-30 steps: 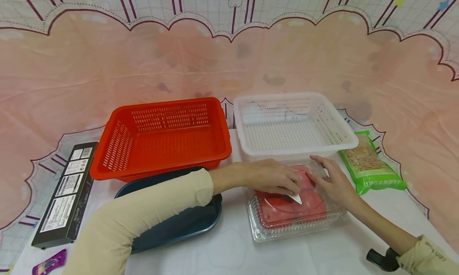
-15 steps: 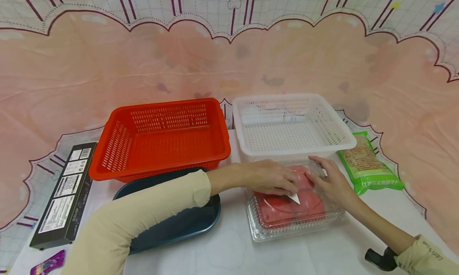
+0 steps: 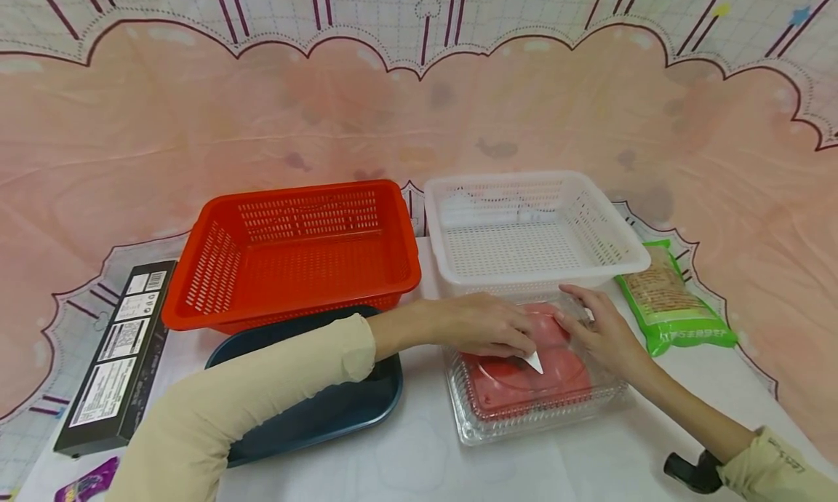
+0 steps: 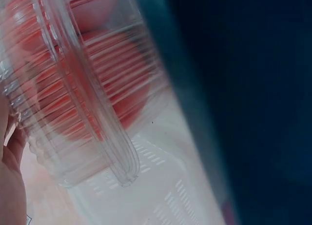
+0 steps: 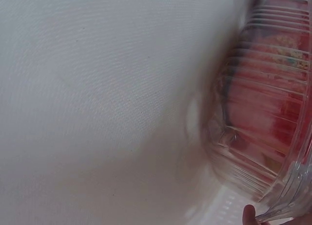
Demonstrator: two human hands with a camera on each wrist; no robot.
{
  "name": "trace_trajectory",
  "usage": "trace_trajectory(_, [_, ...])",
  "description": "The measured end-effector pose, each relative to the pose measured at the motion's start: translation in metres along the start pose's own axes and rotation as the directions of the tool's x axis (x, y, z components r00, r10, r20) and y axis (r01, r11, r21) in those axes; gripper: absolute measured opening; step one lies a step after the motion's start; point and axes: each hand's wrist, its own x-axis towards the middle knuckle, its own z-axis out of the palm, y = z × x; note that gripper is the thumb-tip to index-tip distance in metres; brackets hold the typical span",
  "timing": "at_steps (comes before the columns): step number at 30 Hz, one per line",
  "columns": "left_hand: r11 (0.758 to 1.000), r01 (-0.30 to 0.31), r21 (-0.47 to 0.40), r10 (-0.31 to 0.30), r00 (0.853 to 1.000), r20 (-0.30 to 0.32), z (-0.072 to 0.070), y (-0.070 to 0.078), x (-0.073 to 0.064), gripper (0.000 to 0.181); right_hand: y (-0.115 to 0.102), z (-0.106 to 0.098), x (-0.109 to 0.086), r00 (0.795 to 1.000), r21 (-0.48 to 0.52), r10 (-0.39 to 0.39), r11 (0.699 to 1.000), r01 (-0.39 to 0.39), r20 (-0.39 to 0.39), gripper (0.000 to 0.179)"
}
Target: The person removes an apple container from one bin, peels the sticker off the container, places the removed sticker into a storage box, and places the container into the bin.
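- Left hand (image 3: 487, 325): on top of the lid, fingers curled down; white pointed flat piece (image 3: 535, 363) sticks out from under the fingertips, looks pinched.
- Right hand (image 3: 602, 335): thumb and index finger apart at the container's far right corner, touching it; other fingers mostly hidden, can't tell if gripping.
- Clear ribbed plastic container with lid (image 3: 524, 423): under both hands, flat on the white-covered table (image 3: 399, 473); round red contents (image 3: 566, 375) show through.
- White perforated plastic basket (image 3: 533, 276): just beyond both hands.
- Green and clear plastic bag with tan contents (image 3: 674, 298): right of the right hand, apart from it.
- Red perforated plastic basket (image 3: 294, 311): beyond the left forearm.
- Dark blue rounded tray (image 3: 340, 415): below the left forearm, partly covered by the cream sleeve (image 3: 262, 407).
- Long black box with white labels (image 3: 118, 360) and small purple wrapper (image 3: 92, 479): well left of the left hand.
- Black object (image 3: 694, 473): at the right wrist, by the cuff.
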Motion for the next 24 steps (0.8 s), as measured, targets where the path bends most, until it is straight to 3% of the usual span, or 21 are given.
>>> trace_trajectory(15, [0.999,0.034,-0.041,-0.034,0.999,0.021,-0.0012,0.0010,-0.0090,0.022,-0.0015,0.0014,-0.0010,1.000,0.013,0.004,1.000,-0.004,-0.005,0.054])
trace_trajectory(20, [0.996,0.043,-0.075,-0.046,0.999,-0.030,-0.0004,0.0002,-0.0095,0.021,-0.0010,0.0012,-0.0010,1.000,0.013,-0.014,1.000,0.014,-0.024,0.052])
trace_trajectory(24, [0.985,0.072,-0.155,-0.084,0.994,-0.071,0.0027,0.0002,-0.0097,0.016,-0.0009,0.0013,-0.0010,0.999,0.009,-0.017,1.000,0.018,-0.032,0.052])
